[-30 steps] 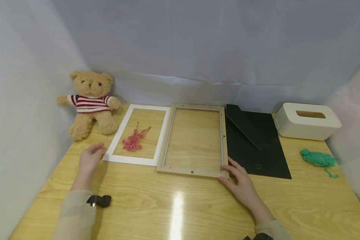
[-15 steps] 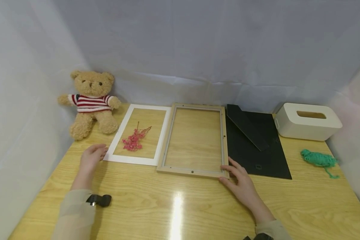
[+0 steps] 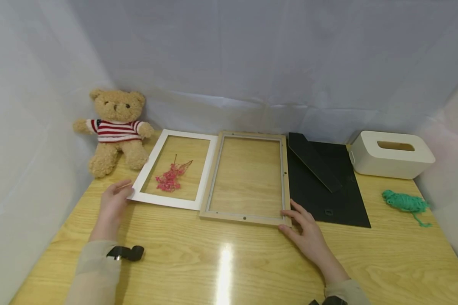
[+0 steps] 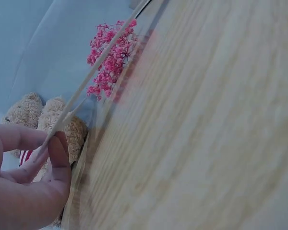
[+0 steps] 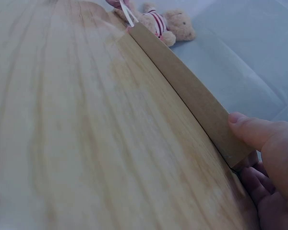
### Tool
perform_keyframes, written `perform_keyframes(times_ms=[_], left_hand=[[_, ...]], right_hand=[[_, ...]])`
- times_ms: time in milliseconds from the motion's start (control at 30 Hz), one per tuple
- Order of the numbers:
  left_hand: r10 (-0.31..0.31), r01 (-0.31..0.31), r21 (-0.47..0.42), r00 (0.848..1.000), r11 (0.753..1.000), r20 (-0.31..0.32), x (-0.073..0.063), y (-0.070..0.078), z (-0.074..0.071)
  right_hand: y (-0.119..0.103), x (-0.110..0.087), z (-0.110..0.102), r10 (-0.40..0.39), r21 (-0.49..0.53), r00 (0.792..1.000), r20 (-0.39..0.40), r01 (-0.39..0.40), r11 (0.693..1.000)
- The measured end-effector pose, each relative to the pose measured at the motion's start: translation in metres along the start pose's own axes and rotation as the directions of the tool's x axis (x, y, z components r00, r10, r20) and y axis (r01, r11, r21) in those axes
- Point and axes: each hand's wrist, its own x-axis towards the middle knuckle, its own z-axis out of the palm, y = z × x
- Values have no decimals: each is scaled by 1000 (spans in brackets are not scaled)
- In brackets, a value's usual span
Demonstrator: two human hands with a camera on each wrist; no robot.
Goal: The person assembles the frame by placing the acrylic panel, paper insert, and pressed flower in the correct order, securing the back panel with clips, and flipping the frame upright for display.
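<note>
My left hand [image 3: 114, 203] pinches the near-left corner of a white mat board [image 3: 171, 201] between thumb and fingers. In the left wrist view that edge of the mat board [image 4: 81, 88] is raised off the table, slanting upward to my fingertips. A sprig of pink dried flowers [image 3: 170, 177] shows through the mat's opening and lies below the raised edge. My right hand [image 3: 307, 233] grips the near-right corner of a wooden picture frame [image 3: 244, 219], thumb on the near side and fingers over the right side. The frame lies flat beside the mat.
A black backing board [image 3: 343, 207] with a folded stand leg lies right of the frame. Beyond it are a white tissue box [image 3: 389, 163] and a green yarn bundle [image 3: 406, 201]. A teddy bear [image 3: 116, 127] sits back left, against the pale curtain [image 3: 252, 63].
My left hand has taken hold of the mat board's near-left corner, and its left side has risen off the table. The right hand and picture frame have stayed in place.
</note>
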Motion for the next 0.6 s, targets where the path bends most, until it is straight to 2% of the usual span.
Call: perform_keyframes(times_ms=[67,200,267,467,600], left_hand=[[9,-8,-57,1000,998,16,1,-1,0],[42,-20,-196,993,980,111,1,-3,-2],[51,-17,-227,988,974,147,1,-3,-3],[43,9,-286,984,958,173,-2,-2,-4],[69,13,-385,978,923,199,-3,-4,-6]], right_hand=[[0,0,0,0,-1,1000,0,0,1000],[1,0,0,-1,-6,1000,0,1,1000],[1,0,0,-2,-5,1000,-2,2,1000],[2,0,1,-22,-16,1000,-14,22,1000],[2,0,1,-29,-21,999,-19,28,999]])
